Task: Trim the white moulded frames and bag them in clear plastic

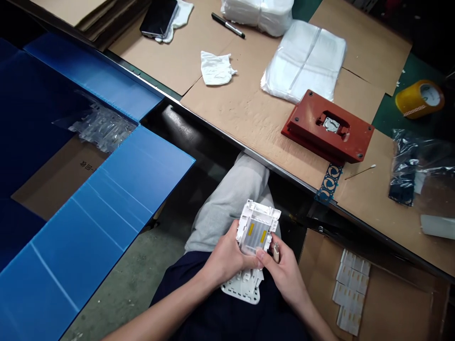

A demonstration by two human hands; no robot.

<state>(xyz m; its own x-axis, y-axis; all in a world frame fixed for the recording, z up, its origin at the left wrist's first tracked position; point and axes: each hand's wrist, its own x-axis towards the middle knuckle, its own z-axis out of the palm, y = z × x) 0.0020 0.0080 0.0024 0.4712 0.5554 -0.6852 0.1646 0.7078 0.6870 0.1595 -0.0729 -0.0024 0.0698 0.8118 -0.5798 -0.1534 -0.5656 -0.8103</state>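
Above my lap I hold a white plastic housing (pixel 254 213) with a clear-looking panel that carries two yellow strips. My left hand (pixel 227 253) grips it along its left side, thumb across the lower front. The right hand (pixel 279 265) closes on its lower right side, with the thumb near the panel's bottom edge. A small beige piece with a metal end (pixel 276 252) sticks out between the right fingers; its kind is unclear. Below both hands, a white perforated plastic piece (pixel 241 290) shows; whether it is joined to the housing I cannot tell.
On the cardboard-covered table (pixel 249 113) are a red fixture (pixel 330 125), wrapped white bags (pixel 305 61), a swab (pixel 360 172), a pen (pixel 228 25), a phone (pixel 159 19) and yellow tape (pixel 419 99). Left stands a blue box (pixel 117 189); lower right, a carton holds flat white parts (pixel 351 291).
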